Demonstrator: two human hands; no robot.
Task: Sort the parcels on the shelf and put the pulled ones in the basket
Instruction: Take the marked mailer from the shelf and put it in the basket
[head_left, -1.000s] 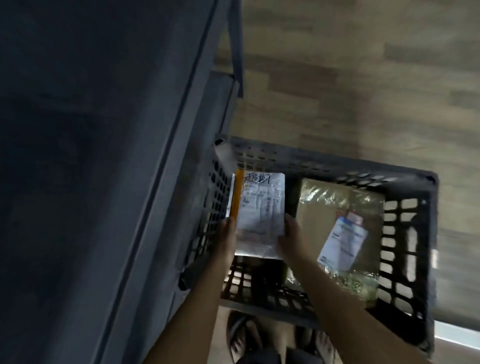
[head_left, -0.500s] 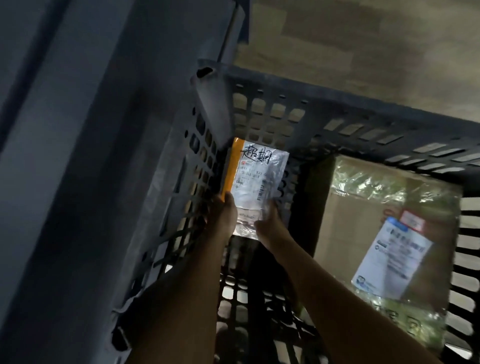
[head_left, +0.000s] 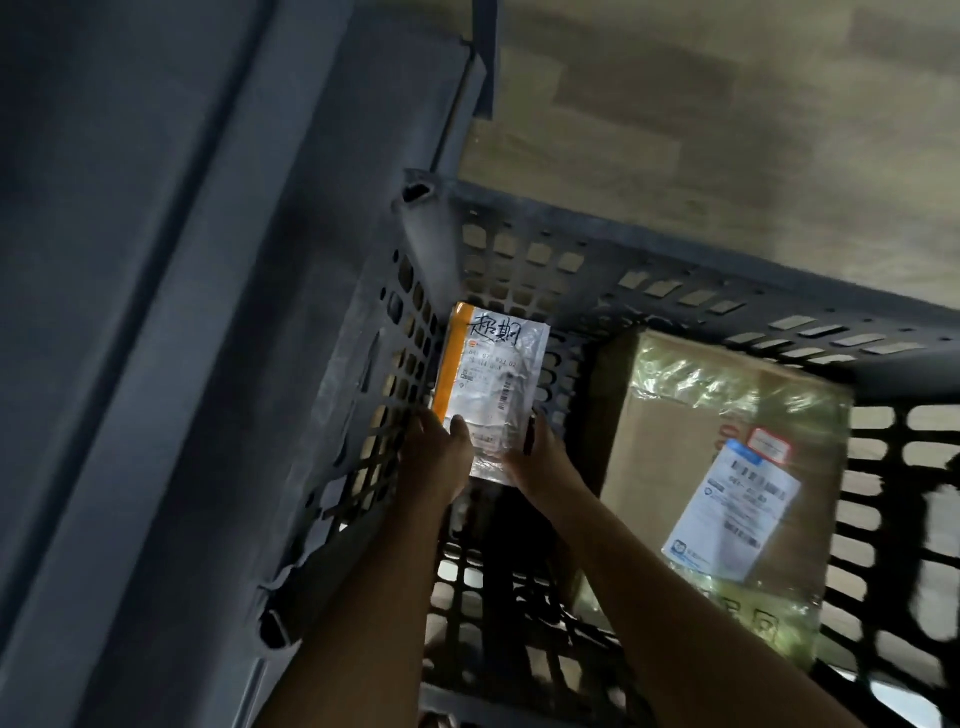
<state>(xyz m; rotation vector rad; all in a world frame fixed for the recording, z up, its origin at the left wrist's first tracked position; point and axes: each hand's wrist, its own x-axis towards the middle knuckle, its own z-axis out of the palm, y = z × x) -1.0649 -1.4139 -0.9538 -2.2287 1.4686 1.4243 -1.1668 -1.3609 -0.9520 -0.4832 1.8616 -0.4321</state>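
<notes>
A small flat parcel (head_left: 491, 374) with an orange side stripe, a white label and black handwriting is held deep inside the dark grey slotted basket (head_left: 675, 249), close to its far left corner. My left hand (head_left: 439, 457) grips its near left edge. My right hand (head_left: 535, 457) grips its near right edge. Both forearms reach down into the basket. A cardboard box (head_left: 691, 452) wrapped in shiny film, with a white and blue label, lies in the right half of the basket.
A dark blue-grey metal shelf unit (head_left: 182, 312) rises along the left, right against the basket's left wall. Wood-pattern floor (head_left: 727, 130) lies beyond the basket. The basket's grid bottom shows between the parcel and the box.
Both hands have carried the small parcel lower into the basket's left side, and the view has closed in on the basket.
</notes>
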